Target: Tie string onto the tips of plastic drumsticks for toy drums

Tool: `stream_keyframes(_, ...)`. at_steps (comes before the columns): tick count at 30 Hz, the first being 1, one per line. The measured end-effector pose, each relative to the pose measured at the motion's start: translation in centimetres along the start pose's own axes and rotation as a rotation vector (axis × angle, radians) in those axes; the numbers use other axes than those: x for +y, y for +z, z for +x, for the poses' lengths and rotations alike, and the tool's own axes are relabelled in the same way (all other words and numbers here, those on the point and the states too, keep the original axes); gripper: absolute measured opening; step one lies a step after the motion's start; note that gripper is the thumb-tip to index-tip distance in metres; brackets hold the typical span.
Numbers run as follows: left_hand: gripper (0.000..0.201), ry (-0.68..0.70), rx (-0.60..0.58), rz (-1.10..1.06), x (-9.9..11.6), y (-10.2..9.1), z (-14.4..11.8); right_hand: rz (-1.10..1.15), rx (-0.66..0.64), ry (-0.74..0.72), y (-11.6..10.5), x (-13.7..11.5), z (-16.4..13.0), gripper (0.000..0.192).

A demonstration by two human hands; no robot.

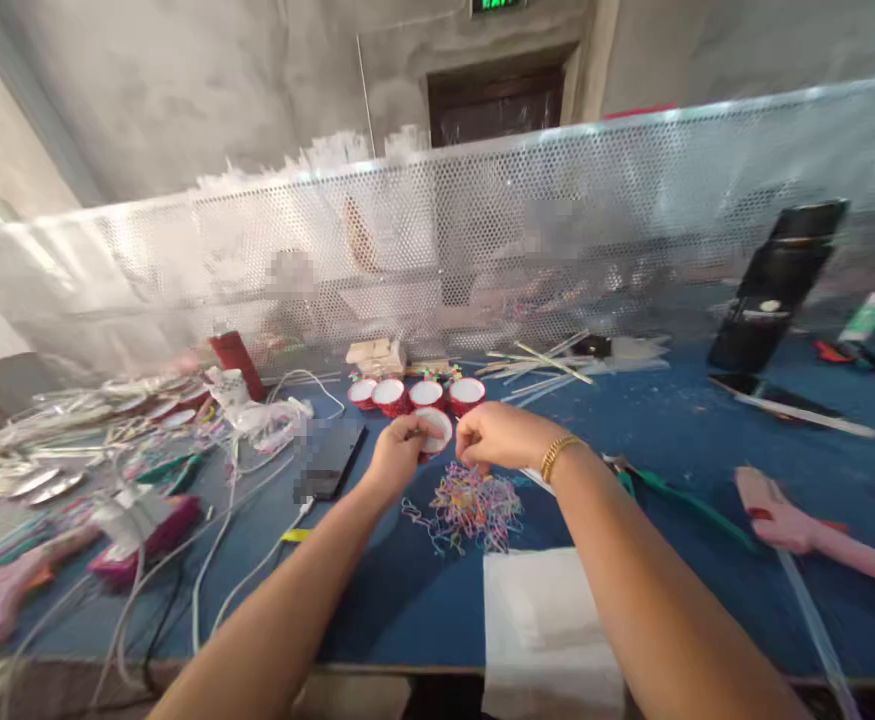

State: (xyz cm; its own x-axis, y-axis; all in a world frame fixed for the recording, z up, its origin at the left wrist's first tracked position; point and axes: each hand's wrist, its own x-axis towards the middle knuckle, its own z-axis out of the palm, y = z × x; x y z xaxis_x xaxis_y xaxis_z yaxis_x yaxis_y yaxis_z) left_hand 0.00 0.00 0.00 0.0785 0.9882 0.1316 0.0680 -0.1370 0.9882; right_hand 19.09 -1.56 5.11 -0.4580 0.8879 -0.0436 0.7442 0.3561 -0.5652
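My left hand (398, 452) and my right hand (491, 434) are close together above a heap of thin coloured rubber bands (471, 507) on the blue table (677, 430). The left fingers pinch something small and thin; I cannot tell what it is. A small red cup with a white inside (437, 432) sits right behind the left hand. My right hand is curled into a fist, with a gold bracelet (559, 455) on its wrist; what it holds is hidden. A row of several more red cups (416, 394) stands just beyond.
A white folded sheet (546, 625) lies at the near edge. A black phone (330, 456) and white cables (257, 520) lie left, with cluttered tools. A pink glue gun (797, 525) is right, sticks (542, 365) behind. A perforated metal screen (482, 240) closes the table's far side.
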Motion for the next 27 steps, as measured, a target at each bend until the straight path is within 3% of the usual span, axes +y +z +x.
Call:
stream_keyframes(5, 0.013, 0.067, 0.011, 0.035, 0.0, -0.4, 0.0, -0.033, -0.021, 0.032, 0.0, -1.0, -0.3, 0.021)
stream_keyframes(9, 0.011, 0.107, 0.024, 0.066, 0.0, -0.7, -0.1, -0.257, 0.061, 0.094, 0.4, -1.8, -0.3, 0.026)
stream_keyframes(13, 0.012, 0.122, 0.032, 0.086, -0.1, -0.8, 0.0, -0.338, -0.004, 0.111, 1.5, -2.2, 0.3, 0.023)
stream_keyframes(17, 0.011, 0.127, 0.034, 0.085, -0.3, -0.8, 0.1, -0.3, -0.017, 0.088, 1.9, -2.0, 0.8, 0.017)
stream_keyframes(23, 0.012, 0.142, 0.009, 0.121, -0.3, -0.8, 0.1, -0.153, -0.037, -0.014, 0.8, -1.4, 0.5, 0.006)
stream_keyframes(27, 0.011, 0.169, -0.001, 0.146, 0.0, -0.7, 0.0, -0.007, -0.069, -0.116, 0.1, -0.6, 0.3, 0.01)
